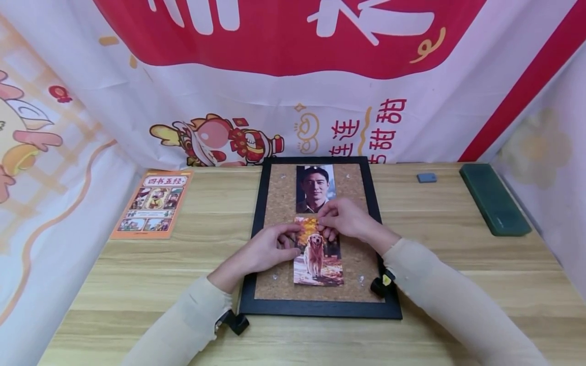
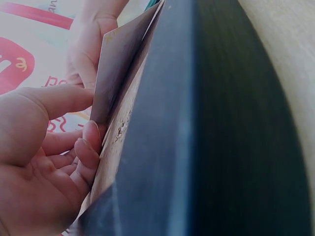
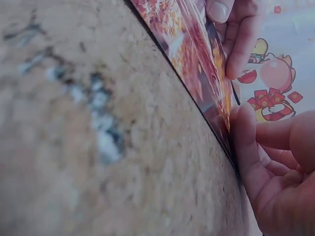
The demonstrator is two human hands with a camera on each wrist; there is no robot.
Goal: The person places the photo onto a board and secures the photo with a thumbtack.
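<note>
A corkboard in a black frame lies on the wooden table. On its upper part is a portrait photo of a person. Below it lies a photo of a golden retriever, its left edge tilted up off the cork in the left wrist view. My left hand holds that photo by its left edge, thumb and fingers bent around it. At the photo's top my right hand pinches with thumb and forefinger; the spot between the fingertips is hidden. Small clear pieces sit near the board's corners.
An orange picture book lies at left on the table. A small blue block and a long dark-green case lie at right. Printed cloth hangs behind the table and along both sides.
</note>
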